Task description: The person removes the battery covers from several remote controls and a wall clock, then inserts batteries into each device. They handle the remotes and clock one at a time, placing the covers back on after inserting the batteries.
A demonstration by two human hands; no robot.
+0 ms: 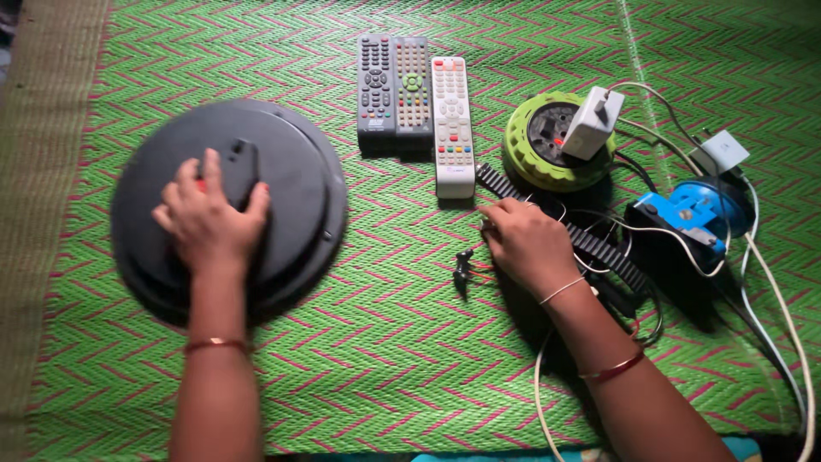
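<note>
Underneath, green zigzag woven mat [410, 359]; left hand [209, 224] fingers spread on black disc [291, 171], right hand [523, 241] curled

Light is dim and uneven: the far mat [530, 34] shows brightest, while near corners sink into dark. Motion blur smears the round black disc [291, 171] and left hand [209, 224]. Soft shadows pool right, under the cables [770, 291].
</note>
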